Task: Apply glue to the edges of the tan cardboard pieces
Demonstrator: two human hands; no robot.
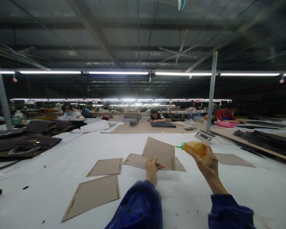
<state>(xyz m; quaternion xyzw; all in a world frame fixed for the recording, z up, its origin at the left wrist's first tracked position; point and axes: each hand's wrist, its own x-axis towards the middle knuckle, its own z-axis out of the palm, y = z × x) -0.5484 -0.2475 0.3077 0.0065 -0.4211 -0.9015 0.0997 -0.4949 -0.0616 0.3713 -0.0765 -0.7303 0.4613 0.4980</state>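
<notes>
My left hand (153, 168) is closed on the lower edge of a beige panel (160, 152), which is lifted and tilted above the white table. My right hand (208, 162) is wrapped round a squeeze bottle (195, 148) of amber liquid. The bottle lies sideways, and its green nozzle (180, 146) points left at the panel's upper right edge. Behind the held panel lies another beige panel (134, 160), partly hidden. Two more panels, one (105, 167) above the other (94, 194), rest to the left. Brownish strips run along several panel edges.
Another beige panel (234, 159) lies on the white table (181, 203) at the right. Dark bag pieces (30, 144) are piled at the left. A metal post (212, 92) rises beyond my right hand. Across the table a person (154, 115) leans near dark stacked pieces (163, 125).
</notes>
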